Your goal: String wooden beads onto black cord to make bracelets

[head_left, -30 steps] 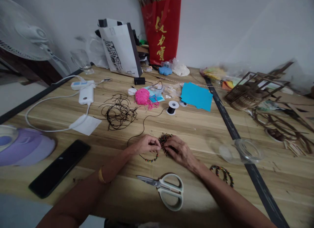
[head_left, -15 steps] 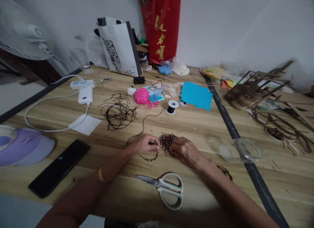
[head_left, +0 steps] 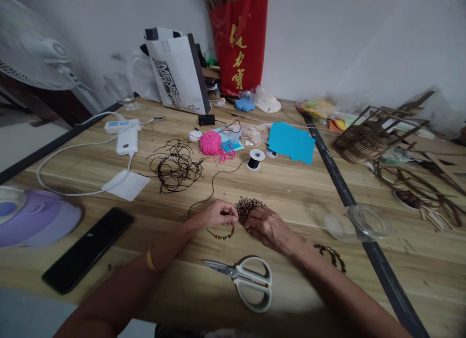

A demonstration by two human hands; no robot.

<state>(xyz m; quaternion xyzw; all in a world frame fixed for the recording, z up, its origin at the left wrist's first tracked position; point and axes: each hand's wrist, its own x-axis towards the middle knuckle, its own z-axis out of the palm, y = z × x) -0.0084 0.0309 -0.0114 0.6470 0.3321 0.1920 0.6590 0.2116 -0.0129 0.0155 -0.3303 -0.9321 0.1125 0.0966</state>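
My left hand (head_left: 219, 214) is closed in a pinch on the end of a beaded cord. Its short row of small coloured beads (head_left: 224, 237) curves below the fingers, and dark cord runs off to the left. Beside it lies a loose pile of small multicoloured beads (head_left: 248, 205). Over the pile's right side, my right hand (head_left: 267, 226) bends its fingers down together among the beads; whatever the fingertips hold is hidden. A spool of black cord (head_left: 254, 162) stands farther back, with its cord trailing toward my left hand.
Pale-handled scissors (head_left: 247, 282) lie in front of my hands. Near my right forearm is a finished-looking bead loop (head_left: 337, 258); a clear round container (head_left: 369, 221) sits beyond. Tangled dark cord (head_left: 176, 168), pink yarn (head_left: 210, 143), blue sheets (head_left: 291, 141) and a black phone (head_left: 89, 248) lie around.
My right hand has shifted slightly left and nearer to my left hand, uncovering more of the pile's right side and the bead loop. My left hand has stayed almost still.
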